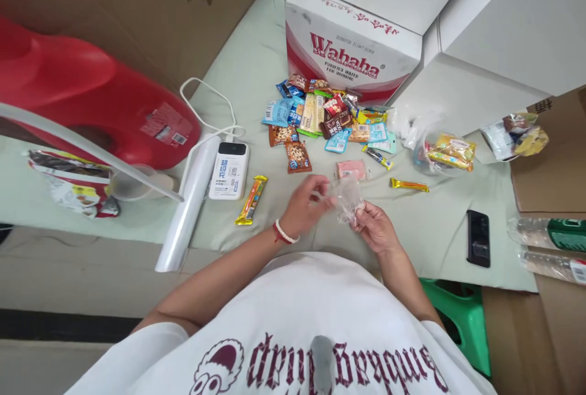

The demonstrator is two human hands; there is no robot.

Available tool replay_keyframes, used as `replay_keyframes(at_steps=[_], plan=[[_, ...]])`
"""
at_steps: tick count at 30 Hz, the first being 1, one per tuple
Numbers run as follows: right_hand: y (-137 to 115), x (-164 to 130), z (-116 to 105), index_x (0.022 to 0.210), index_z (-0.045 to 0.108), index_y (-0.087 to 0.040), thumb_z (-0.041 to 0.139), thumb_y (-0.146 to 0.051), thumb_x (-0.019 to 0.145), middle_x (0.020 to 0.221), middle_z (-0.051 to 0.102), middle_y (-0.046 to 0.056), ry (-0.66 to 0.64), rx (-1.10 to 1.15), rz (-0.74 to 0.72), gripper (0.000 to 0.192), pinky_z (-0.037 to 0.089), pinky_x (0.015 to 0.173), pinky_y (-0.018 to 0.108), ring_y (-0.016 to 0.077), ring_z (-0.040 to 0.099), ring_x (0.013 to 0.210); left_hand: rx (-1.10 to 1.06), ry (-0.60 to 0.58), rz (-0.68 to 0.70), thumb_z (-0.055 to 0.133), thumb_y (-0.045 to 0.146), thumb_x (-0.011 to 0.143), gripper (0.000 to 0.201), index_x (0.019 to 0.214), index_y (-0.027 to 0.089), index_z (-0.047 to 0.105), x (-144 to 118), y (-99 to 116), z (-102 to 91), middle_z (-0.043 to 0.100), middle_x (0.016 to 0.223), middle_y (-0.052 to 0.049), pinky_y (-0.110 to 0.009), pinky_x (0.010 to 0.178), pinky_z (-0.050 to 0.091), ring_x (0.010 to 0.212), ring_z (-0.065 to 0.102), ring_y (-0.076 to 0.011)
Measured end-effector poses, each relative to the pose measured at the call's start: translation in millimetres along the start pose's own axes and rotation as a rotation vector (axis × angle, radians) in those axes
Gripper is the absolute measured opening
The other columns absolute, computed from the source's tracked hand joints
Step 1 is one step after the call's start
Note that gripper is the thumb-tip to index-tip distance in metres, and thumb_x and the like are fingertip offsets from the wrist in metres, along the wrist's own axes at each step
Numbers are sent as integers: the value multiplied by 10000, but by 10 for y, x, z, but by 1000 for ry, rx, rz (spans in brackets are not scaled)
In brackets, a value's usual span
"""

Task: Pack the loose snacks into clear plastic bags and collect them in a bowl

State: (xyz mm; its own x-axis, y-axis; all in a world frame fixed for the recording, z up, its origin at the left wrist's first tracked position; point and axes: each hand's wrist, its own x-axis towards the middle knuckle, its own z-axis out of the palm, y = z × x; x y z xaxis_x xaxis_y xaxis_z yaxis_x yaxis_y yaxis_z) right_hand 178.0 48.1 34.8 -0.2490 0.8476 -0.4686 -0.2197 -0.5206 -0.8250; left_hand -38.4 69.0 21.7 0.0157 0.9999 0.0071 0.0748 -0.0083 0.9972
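clear plastic bag [348, 196]: thin, crinkled, see-through film, held above the pale green cloth [256, 65] | left hand [304, 206]: fingers pinched on bag's left edge | right hand [375, 227]: fingers curled, gripping bag's lower right | snack packets [320, 117]: glossy, flat, heaped beyond

We see a Wahaha water carton [352, 47] at the back, a heap of snack packets [327, 117] just in front of it. White power bank [229, 170] with a white cable [208, 108], touching a roll of clear film [187, 206]. Yellow bar [251, 199] near the power bank. Red plastic container [91, 102] left. Black phone [478, 238] right, green stool [462, 315] below it. Clear bottles [547, 233] at the right edge, brown cardboard [549, 169] above them.
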Motion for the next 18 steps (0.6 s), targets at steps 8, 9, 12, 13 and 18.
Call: replay_keyframes(at_steps=[8, 9, 12, 13, 18], plan=[[-94, -20, -72, 654, 583, -201, 911, -641, 638, 562, 558, -34, 25, -118, 66, 549, 368, 466, 207, 92, 461, 506, -133, -124, -52, 762, 477, 836, 287, 834, 193, 721, 7, -65, -28, 662, 835, -25, -292, 768, 462, 803, 592, -158], [-103, -40, -119, 663, 583, -202, 908, -642, 640, 557, 545, -38, 45, -108, 65, 548, 358, 454, 205, 89, 448, 497, -208, -75, -94, 778, 490, 815, 305, 830, 196, 696, 23, -82, -55, 662, 865, -25, -290, 791, 469, 841, 602, -160], [-108, -76, -297, 659, 545, -207, 889, -640, 666, 534, 436, -63, 119, -52, 48, 553, 304, 418, 206, 78, 359, 469, -465, 124, -252, 781, 530, 774, 368, 840, 223, 590, 51, -121, -104, 612, 842, 0, -287, 761, 486, 809, 597, -152], [-108, -80, -356, 668, 541, -211, 873, -643, 682, 546, 414, -65, 150, -64, 41, 545, 299, 415, 211, 83, 345, 475, -515, 201, -284, 775, 537, 768, 384, 850, 233, 554, 56, -133, -108, 577, 809, 14, -280, 722, 478, 757, 575, -143], [-123, -121, -375, 983, 652, -234, 754, -575, 838, 827, 588, 9, 573, -599, -377, 384, 519, 671, 305, 177, 542, 741, -444, 423, -252, 724, 526, 842, 406, 909, 254, 431, 53, -135, -57, 423, 770, 54, -243, 642, 372, 665, 413, -101]])
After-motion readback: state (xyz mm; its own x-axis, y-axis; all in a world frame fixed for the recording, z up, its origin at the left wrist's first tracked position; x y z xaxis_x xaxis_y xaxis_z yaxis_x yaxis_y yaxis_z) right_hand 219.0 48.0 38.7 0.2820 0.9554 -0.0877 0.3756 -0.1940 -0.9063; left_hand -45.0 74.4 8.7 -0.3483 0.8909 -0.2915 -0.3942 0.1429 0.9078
